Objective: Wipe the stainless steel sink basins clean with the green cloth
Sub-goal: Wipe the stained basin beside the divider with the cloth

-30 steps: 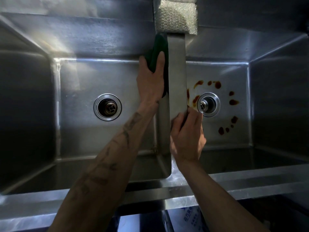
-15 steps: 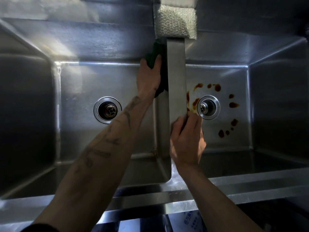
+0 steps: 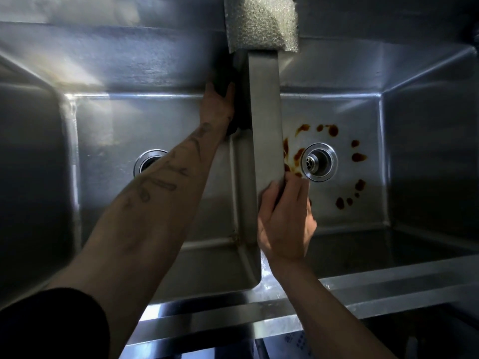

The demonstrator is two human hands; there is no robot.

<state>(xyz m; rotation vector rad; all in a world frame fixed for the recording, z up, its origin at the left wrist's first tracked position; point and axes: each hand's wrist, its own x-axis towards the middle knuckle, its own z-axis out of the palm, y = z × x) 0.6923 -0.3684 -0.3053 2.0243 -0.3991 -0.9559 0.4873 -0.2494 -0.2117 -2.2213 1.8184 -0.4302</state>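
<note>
Two stainless steel basins lie below me, split by a steel divider [image 3: 265, 112]. My left hand [image 3: 217, 104] presses the dark green cloth [image 3: 234, 81] against the divider's left wall near the back of the left basin [image 3: 108, 141]. The cloth looks almost black in the shadow and is partly hidden by my fingers. My right hand [image 3: 285, 218] grips the divider's near end, fingers curled over its edge. The right basin [image 3: 363, 216] floor carries several brown stains [image 3: 359, 157] ringed around its drain [image 3: 319, 161].
The left drain [image 3: 147, 161] is partly covered by my forearm. A white foam pad [image 3: 261, 24] wraps the back of the divider. The sink's front rim [image 3: 388, 283] runs across the bottom. Steep basin walls close in on both sides.
My left hand has slid the cloth farther back and up along the divider wall. The right hand stays gripping the divider. The view has leaned closer.
</note>
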